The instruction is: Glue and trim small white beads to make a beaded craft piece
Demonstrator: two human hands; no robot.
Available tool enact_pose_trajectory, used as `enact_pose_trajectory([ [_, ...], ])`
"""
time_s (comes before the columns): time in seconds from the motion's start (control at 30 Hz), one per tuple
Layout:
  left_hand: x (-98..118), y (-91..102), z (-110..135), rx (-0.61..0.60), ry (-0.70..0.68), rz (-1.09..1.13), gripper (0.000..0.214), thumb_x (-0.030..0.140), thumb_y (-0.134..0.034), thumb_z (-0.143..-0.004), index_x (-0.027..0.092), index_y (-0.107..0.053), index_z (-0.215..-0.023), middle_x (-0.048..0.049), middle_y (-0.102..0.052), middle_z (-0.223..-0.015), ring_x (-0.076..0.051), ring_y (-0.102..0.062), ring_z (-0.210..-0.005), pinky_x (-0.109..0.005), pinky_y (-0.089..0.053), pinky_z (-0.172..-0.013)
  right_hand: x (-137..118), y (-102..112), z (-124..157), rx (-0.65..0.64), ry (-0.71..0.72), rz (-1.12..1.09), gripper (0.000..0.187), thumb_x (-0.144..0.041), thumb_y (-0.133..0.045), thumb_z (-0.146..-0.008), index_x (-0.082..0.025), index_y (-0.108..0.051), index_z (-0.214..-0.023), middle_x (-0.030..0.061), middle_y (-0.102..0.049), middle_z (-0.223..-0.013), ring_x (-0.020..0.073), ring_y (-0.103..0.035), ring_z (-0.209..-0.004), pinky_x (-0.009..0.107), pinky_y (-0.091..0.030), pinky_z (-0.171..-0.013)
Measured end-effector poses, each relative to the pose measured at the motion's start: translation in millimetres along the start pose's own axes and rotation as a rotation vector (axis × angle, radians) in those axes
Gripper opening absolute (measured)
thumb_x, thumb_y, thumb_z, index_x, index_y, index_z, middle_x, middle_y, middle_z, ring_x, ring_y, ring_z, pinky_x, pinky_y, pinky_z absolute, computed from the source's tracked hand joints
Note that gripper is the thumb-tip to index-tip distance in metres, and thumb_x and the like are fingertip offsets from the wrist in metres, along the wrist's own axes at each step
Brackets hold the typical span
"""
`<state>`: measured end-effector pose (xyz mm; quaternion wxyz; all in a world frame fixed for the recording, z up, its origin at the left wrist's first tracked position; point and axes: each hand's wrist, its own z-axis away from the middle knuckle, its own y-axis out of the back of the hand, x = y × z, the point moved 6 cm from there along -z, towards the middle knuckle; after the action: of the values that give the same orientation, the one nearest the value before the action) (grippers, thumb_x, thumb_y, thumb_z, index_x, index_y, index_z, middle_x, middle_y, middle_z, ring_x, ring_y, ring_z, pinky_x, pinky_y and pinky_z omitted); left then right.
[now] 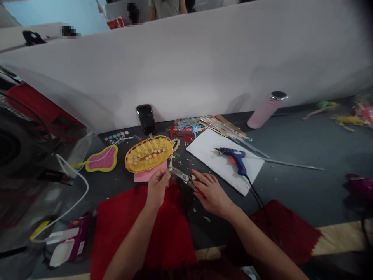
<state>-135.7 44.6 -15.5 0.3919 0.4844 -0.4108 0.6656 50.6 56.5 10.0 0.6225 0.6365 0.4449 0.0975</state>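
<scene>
My left hand (pixel 157 186) is closed in a pinch at the tips of a metal tool, and the small thing in its fingers is too tiny to make out. A pale beaded strand (pixel 175 145) hangs over the basket's right end, down towards those fingertips. In my right hand (pixel 212 193) are red-handled pliers (pixel 184 177), their jaws pointing left to my left fingers. Just beyond my left hand, a yellow wicker basket (pixel 136 152) holds several pale beads, partly on top of a pink paper (pixel 150 174). Beneath my left forearm lies a red cloth (pixel 116 221).
A blue glue gun (pixel 240 160) rests on a white board (pixel 210 146), its cord trailing towards me. Behind are a phone (pixel 146 118), tassels (pixel 186 128), clear sticks (pixel 227 130) and a pink bottle (pixel 264 112). A white partition (pixel 180 70) closes off the back; a fan (pixel 17 144) stands left.
</scene>
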Motion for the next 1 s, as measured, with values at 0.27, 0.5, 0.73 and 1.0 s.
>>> enact_pose_trajectory([
  [0.27, 2.6, -3.2, 1.8, -0.008, -0.051, -0.086, 0.017, 0.034, -0.064, -0.071, 0.018, -0.063, -0.076, 0.0019, -0.06, -0.067, -0.008, -0.045, -0.053, -0.019, -0.033, -0.05, -3.4, -1.0, 2.3, -0.009, 0.02, -0.008, 0.034, -0.016, -0.053, -0.078, -0.022, -0.058, -0.111, 0.009, -0.041, -0.138, 0.0268, -0.047, -0.112, 0.046, -0.04, -0.09],
  [0.5, 3.7, -2.6, 3.2, -0.029, -0.073, -0.1, 0.014, 0.032, -0.063, -0.073, 0.018, -0.063, -0.076, 0.0026, -0.06, -0.067, -0.009, -0.048, -0.057, -0.019, -0.035, -0.054, -4.8, -2.4, 3.2, -0.032, 0.034, -0.018, 0.032, -0.016, -0.05, -0.08, -0.02, -0.057, -0.111, 0.0094, -0.041, -0.138, 0.0269, -0.045, -0.115, 0.045, -0.042, -0.091],
  [0.73, 8.1, -0.8, 5.6, -0.024, -0.108, -0.172, 0.013, 0.031, -0.061, -0.075, 0.018, -0.062, -0.076, 0.0012, -0.06, -0.069, -0.011, -0.05, -0.061, -0.021, -0.039, -0.06, -2.9, -2.7, 4.5, 0.019, 0.05, -0.151, 0.035, -0.009, -0.048, -0.075, -0.016, -0.052, -0.109, 0.0127, -0.048, -0.13, 0.024, -0.047, -0.115, 0.044, -0.041, -0.095],
  [1.0, 26.1, -3.8, 22.1, 0.01, -0.19, -0.38, 0.013, 0.029, -0.057, -0.078, 0.018, -0.065, -0.08, -0.0013, -0.066, -0.076, -0.015, -0.056, -0.072, -0.024, -0.042, -0.07, -1.3, -8.4, 3.7, -0.02, -0.009, -0.159, 0.065, -0.009, -0.048, -0.069, -0.014, -0.035, -0.133, 0.0132, -0.051, -0.127, 0.0241, -0.049, -0.112, 0.041, -0.042, -0.096],
])
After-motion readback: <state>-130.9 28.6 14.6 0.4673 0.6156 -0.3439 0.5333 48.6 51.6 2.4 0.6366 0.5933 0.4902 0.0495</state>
